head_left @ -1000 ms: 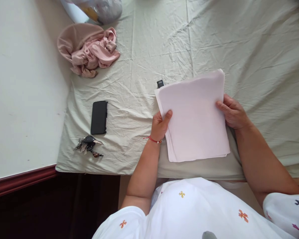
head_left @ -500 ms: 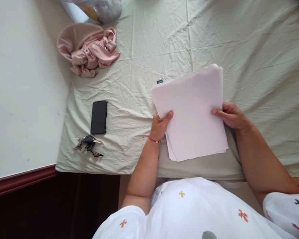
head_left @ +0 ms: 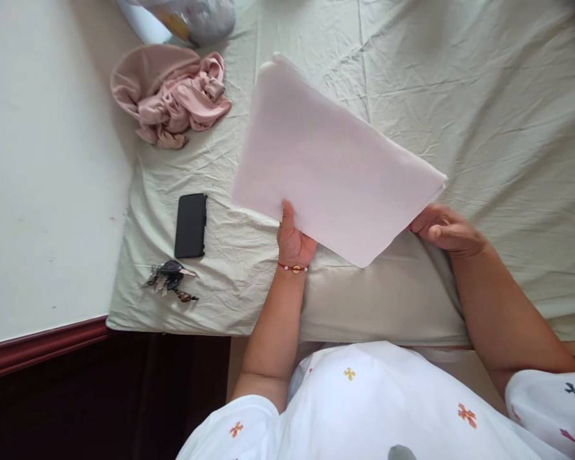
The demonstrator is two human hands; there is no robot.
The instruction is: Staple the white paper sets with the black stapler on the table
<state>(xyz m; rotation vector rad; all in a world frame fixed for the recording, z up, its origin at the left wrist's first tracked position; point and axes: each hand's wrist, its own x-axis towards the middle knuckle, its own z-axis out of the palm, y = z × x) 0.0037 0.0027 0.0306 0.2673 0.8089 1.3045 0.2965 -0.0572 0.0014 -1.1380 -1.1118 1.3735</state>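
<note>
A stack of white paper sheets (head_left: 335, 160) is held up over the bed-like cloth surface, turned at a slant. My left hand (head_left: 294, 239) grips its lower left edge, thumb on top and fingers hidden underneath. By the stack's lower right edge is my right hand (head_left: 445, 229), its thumb off the paper and its fingers loosely stretched. Those fingertips reach to or just under the edge; whether they touch it I cannot tell.
A pale green sheet (head_left: 508, 128) with wrinkles covers the surface. To the left lie a black phone (head_left: 190, 225), a bunch of keys (head_left: 170, 278) and a crumpled pink cloth (head_left: 177, 102). Behind the cloth stands a plastic bag (head_left: 196, 19). A white wall (head_left: 43, 160) borders the left side.
The paper stack has turned counterclockwise and shifted up and left, in my left hand. My right hand has let go with its thumb. The small black tag no longer shows.
</note>
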